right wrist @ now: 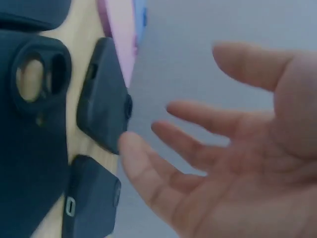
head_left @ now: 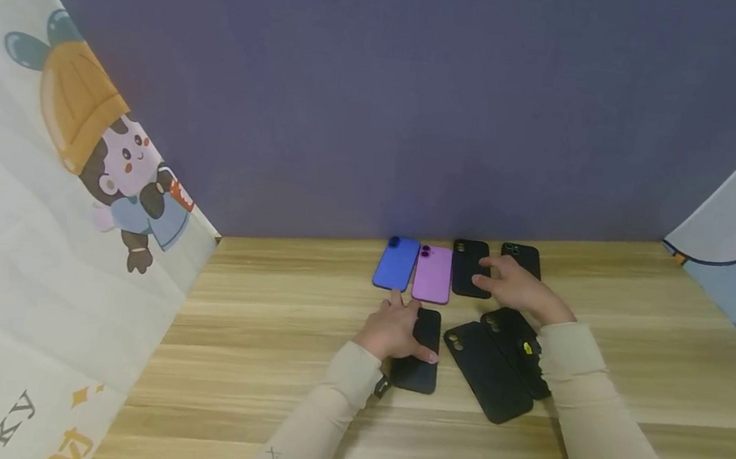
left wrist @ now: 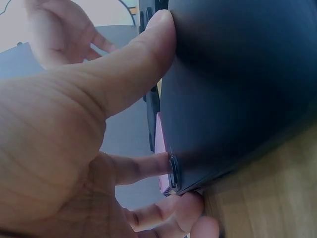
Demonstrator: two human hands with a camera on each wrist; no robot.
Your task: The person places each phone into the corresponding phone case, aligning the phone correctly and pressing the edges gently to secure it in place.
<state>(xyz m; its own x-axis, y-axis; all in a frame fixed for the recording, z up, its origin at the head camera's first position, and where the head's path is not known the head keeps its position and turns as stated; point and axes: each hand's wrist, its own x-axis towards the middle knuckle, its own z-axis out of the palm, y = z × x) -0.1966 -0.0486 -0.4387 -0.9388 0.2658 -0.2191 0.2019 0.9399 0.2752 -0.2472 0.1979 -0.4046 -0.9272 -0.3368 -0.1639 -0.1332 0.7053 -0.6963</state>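
My left hand point(head_left: 391, 329) grips a black phone case point(head_left: 422, 370) on the table, with the thumb at its right edge and fingers round its upper left edge. In the left wrist view, the plain dark back of that case point(left wrist: 237, 89) fills the right side, and one finger touches near its camera corner. My right hand point(head_left: 517, 284) hovers with parted fingers over two black phones or cases at the back, the left one point(head_left: 468, 270) and the right one point(head_left: 525, 255). Nothing lies between those fingers in the right wrist view.
A blue phone point(head_left: 396, 264) and a pink phone point(head_left: 433, 274) lie side by side at the back. Near the right forearm rest a black case with a camera cutout point(head_left: 490, 377) and another bearing a small yellow detail point(head_left: 527, 348). A dark panel point(head_left: 380, 111) stands behind the table.
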